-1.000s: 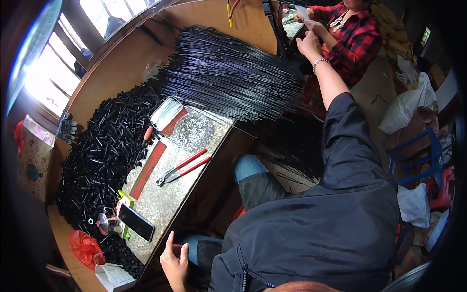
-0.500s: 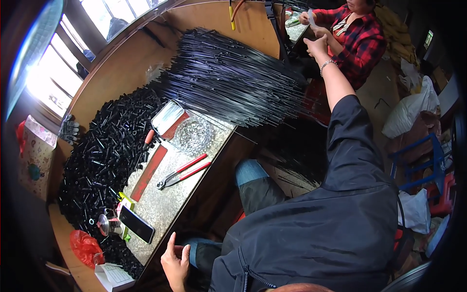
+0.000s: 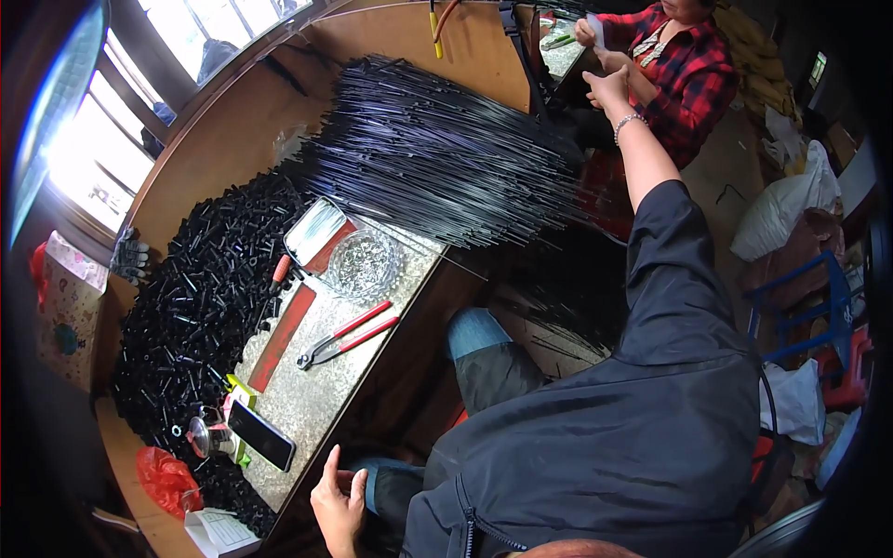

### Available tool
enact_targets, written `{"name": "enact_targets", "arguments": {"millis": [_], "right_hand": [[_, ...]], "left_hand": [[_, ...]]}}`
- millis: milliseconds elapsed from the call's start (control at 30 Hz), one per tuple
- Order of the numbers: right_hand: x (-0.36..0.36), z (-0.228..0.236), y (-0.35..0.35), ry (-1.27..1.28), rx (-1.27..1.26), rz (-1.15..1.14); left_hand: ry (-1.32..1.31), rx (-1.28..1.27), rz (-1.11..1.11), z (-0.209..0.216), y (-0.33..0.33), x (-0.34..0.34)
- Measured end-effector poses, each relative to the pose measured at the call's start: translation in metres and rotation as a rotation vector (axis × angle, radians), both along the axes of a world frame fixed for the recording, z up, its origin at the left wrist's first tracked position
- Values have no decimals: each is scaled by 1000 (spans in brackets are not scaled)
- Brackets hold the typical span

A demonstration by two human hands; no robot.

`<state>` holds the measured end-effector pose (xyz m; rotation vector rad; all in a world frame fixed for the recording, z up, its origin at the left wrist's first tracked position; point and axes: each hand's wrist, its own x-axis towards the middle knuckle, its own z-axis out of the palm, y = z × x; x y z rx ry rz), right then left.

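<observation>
My left hand (image 3: 339, 502) hangs past the table's front edge, holding nothing, its index finger stretched out and thumb apart. The phone (image 3: 261, 435), lying face up at the table's edge, is nearest to it. My right arm reaches far out to the upper right. There my right hand (image 3: 609, 88) is held out with its finger and thumb apart, right by a co-worker's hands (image 3: 585, 33); whether they touch I cannot tell. The co-worker, in a red and black checked shirt, holds a pale strip (image 3: 596, 32). Nothing shows in my right hand.
Red-handled pincers (image 3: 349, 337), a glass bowl of small metal parts (image 3: 365, 265) and a red-handled tool (image 3: 282, 269) lie on the table (image 3: 312, 409). Behind are heaped short black tubes (image 3: 200, 307) and long black rods (image 3: 437, 153). A blue frame (image 3: 809, 312) and sacks stand right.
The table and its contents sit slightly further left in the view. Both my hands hold nearly the same pose, and the co-worker's pale strip has shifted slightly.
</observation>
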<state>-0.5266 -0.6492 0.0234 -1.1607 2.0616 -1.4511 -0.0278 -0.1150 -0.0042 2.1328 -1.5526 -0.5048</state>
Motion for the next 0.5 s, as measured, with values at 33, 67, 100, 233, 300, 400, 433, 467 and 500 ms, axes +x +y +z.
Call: {"name": "enact_targets", "arguments": {"millis": [33,67,100,233,300,400,433,467,500], "right_hand": [[0,2,1,-12,11,6],[-1,3,1,-22,21,11],[-2,3,0,-23,19,10],[-22,8,-5,-166,80,87],[-43,8,-20,-252,153,194],[-63,1,-39,-436,329,386],[-63,-4,-46,-438,323,390],[-43,-14,-40,-299,225,240],[-32,-18,-30,-154,122,76]], "left_hand": [[4,-1,1,0,-1,0],[3,-2,0,0,-1,0],[1,7,3,-1,-1,0],[60,126,61,26,-10,-15],[61,115,56,27,-12,-18],[56,116,47,28,-12,-21],[51,127,41,28,-13,-21],[50,127,32,24,-16,-20],[48,133,24,21,-21,-20]]}}
